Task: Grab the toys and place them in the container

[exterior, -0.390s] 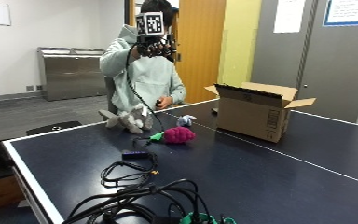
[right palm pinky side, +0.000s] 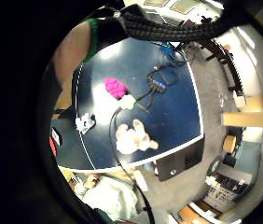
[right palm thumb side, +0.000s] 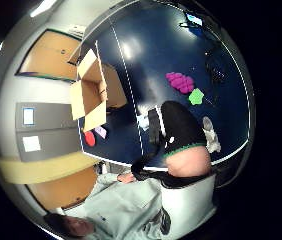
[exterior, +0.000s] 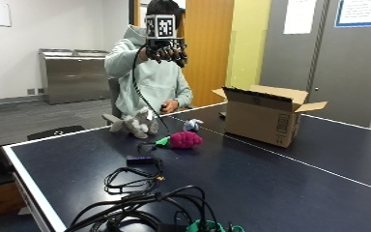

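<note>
My gloved right hand (exterior: 167,50) is raised at head height, well above the table, its fingers hanging loosely curled and holding nothing. On the dark blue table (exterior: 249,183) lies a pink raspberry plush with a green leaf (exterior: 184,139) (right palm pinky side: 114,87) (right palm thumb side: 180,81). Behind the raspberry sits a grey-and-white plush animal (exterior: 134,123) (right palm pinky side: 132,136). A small white-and-blue toy (exterior: 192,125) (right palm pinky side: 85,122) stands beside them. The open cardboard box (exterior: 266,116) (right palm thumb side: 93,90) stands to the right of the toys, flaps up.
Black cables (exterior: 134,181) and a small black device (exterior: 140,159) lie on the near part of the table. The person's bare hand (exterior: 168,107) rests at the far table edge. In the thumb side palm view, a red and a purple object (right palm thumb side: 93,136) lie beside the box.
</note>
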A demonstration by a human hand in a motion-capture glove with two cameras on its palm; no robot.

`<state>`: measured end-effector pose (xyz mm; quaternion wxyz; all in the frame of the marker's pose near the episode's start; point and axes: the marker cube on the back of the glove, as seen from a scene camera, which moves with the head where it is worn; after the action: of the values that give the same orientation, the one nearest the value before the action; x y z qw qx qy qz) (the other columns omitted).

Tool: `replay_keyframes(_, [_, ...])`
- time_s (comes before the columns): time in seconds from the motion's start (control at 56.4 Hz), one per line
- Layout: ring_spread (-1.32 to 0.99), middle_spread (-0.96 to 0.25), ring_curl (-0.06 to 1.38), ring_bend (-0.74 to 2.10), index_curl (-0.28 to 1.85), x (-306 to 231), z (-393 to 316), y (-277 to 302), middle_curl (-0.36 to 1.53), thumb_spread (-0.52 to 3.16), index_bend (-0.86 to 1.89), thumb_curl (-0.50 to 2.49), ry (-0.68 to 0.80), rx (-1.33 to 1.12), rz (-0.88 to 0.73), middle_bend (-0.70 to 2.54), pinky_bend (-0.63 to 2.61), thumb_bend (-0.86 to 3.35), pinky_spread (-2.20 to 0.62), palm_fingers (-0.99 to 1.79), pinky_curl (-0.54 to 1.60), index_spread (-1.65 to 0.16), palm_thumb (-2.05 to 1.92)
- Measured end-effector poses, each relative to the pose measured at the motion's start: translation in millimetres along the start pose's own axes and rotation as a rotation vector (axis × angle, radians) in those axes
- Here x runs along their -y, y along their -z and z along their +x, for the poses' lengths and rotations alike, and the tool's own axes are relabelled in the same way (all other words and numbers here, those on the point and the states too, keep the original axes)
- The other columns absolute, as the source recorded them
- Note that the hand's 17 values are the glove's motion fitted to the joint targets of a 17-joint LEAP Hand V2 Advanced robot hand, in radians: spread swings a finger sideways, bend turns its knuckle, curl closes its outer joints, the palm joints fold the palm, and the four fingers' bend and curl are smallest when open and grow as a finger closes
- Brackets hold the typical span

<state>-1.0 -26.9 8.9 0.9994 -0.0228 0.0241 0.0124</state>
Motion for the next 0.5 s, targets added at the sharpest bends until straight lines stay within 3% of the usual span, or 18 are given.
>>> replay_keyframes(0.231, [0.02, 0.02, 0.14, 0.26, 0.18, 56, -1, -52, 0.21, 1.46, 0.09, 0.21, -0.039, -0.028, 0.037, 0.16, 0.85, 0.15, 0.05, -0.13, 0.30, -0.23, 0.12])
replay_keyframes(0.408, [0.03, 0.03, 0.17, 0.22, 0.15, 106, 11, -138, 0.22, 1.42, 0.05, 0.23, -0.036, 0.016, -0.027, 0.15, 0.93, 0.08, 0.05, -0.24, 0.34, -0.22, 0.06])
replay_keyframes(0.497, [0.03, 0.03, 0.18, 0.20, 0.14, 112, 11, -188, 0.22, 1.39, 0.06, 0.24, -0.104, -0.007, -0.116, 0.11, 0.96, 0.06, 0.05, -0.28, 0.34, -0.23, 0.05])
